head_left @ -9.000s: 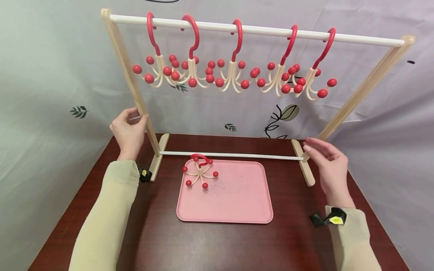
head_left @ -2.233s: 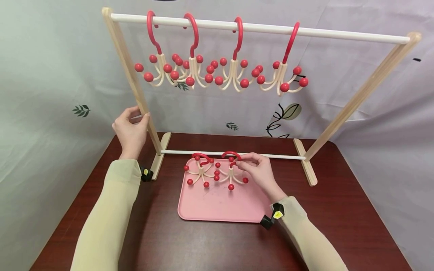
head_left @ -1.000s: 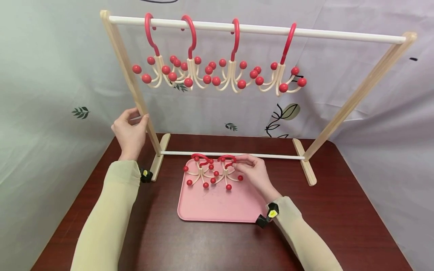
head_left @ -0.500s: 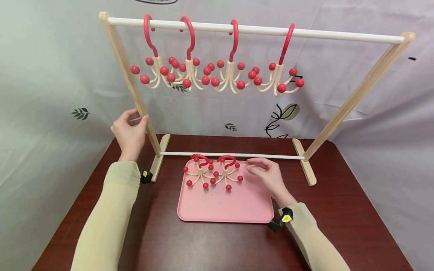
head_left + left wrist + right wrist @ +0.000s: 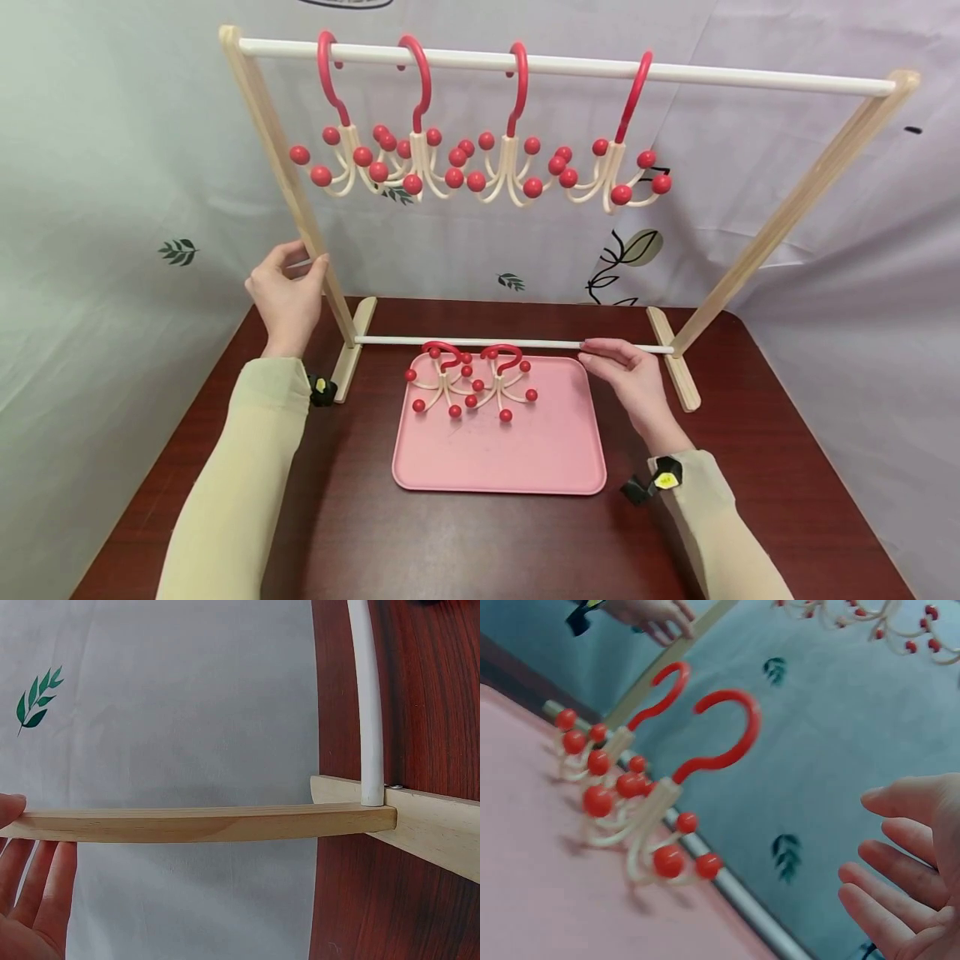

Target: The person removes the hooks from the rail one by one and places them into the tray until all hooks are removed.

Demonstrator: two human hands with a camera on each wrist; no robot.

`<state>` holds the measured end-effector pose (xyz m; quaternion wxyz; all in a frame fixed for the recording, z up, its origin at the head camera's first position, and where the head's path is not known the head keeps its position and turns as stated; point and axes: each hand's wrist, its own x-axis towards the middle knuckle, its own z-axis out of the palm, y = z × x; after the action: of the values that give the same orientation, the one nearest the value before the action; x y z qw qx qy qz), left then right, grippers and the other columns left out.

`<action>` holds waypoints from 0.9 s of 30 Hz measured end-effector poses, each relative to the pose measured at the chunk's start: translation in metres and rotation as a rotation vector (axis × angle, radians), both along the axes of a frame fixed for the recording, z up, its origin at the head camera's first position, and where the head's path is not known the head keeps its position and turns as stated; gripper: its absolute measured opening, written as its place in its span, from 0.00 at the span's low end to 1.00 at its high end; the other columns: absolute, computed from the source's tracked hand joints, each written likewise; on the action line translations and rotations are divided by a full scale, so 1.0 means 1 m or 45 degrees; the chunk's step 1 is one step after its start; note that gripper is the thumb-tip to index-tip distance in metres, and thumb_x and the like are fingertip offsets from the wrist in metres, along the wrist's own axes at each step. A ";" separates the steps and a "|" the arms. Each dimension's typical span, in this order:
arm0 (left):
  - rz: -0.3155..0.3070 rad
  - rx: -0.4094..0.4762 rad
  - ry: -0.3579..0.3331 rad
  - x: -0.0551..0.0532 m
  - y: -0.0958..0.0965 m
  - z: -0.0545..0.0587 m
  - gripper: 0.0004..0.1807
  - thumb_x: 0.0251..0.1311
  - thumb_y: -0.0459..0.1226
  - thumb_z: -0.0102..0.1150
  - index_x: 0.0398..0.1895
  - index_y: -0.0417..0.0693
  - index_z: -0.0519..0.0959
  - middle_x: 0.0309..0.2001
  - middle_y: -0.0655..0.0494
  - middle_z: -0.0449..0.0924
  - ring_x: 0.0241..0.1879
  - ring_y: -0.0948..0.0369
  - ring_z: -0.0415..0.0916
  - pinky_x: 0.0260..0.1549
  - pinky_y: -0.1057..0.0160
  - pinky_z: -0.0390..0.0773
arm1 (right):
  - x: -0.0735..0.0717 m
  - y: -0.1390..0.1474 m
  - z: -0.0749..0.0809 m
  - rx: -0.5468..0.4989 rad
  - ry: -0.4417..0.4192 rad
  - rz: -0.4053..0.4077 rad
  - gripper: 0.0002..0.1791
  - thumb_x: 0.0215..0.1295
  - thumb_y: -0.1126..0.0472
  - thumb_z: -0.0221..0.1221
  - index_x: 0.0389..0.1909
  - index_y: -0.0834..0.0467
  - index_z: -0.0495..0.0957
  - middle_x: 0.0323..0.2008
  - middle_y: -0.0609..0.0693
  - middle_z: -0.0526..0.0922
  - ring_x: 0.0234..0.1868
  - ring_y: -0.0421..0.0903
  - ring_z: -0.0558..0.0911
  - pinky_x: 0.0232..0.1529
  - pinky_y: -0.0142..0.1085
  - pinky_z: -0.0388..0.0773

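The right hand (image 5: 633, 379), right of centre, has let go of the red-hooked hanger (image 5: 499, 383) it pinched a second ago; the left hand (image 5: 288, 287), centre left, still grips the wooden upright (image 5: 272, 146). That hanger rests mid-frame on the pink tray (image 5: 517, 458), just right of a second hanger (image 5: 443, 380). Across the top, the white bar (image 5: 577, 66) bears four hangers (image 5: 509, 152), down from five.

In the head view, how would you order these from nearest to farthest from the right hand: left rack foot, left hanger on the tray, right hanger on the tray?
1. Right hanger: on the pink tray, left of the right hand.
2. Left hanger: on the tray, farther left.
3. Left rack foot: beyond the tray's left edge.
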<state>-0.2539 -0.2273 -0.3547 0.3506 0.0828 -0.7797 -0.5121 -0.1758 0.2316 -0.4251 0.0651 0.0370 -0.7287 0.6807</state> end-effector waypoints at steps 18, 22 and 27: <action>0.001 0.014 0.002 0.000 0.000 0.000 0.16 0.63 0.41 0.71 0.53 0.48 0.87 0.47 0.53 0.87 0.43 0.63 0.86 0.43 0.66 0.85 | 0.007 0.005 0.139 -0.365 0.651 -0.201 0.20 0.54 0.77 0.72 0.48 0.78 0.81 0.45 0.66 0.86 0.46 0.53 0.87 0.51 0.38 0.83; 0.000 0.005 -0.006 0.001 0.000 0.000 0.16 0.63 0.41 0.70 0.53 0.48 0.86 0.47 0.53 0.87 0.43 0.62 0.86 0.43 0.66 0.85 | 0.011 0.001 0.169 -0.492 0.785 -0.225 0.20 0.51 0.82 0.71 0.46 0.82 0.79 0.43 0.69 0.85 0.44 0.57 0.87 0.51 0.40 0.84; 0.008 0.002 -0.016 -0.001 -0.001 -0.001 0.17 0.64 0.42 0.70 0.54 0.48 0.86 0.48 0.53 0.87 0.43 0.63 0.86 0.44 0.65 0.85 | 0.013 -0.013 0.201 -0.474 0.788 -0.230 0.19 0.49 0.81 0.72 0.44 0.80 0.81 0.41 0.68 0.86 0.43 0.56 0.87 0.52 0.39 0.83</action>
<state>-0.2545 -0.2281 -0.3554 0.3471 0.0888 -0.7814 -0.5110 -0.1633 0.2190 -0.2246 0.3476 0.1641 -0.5387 0.7497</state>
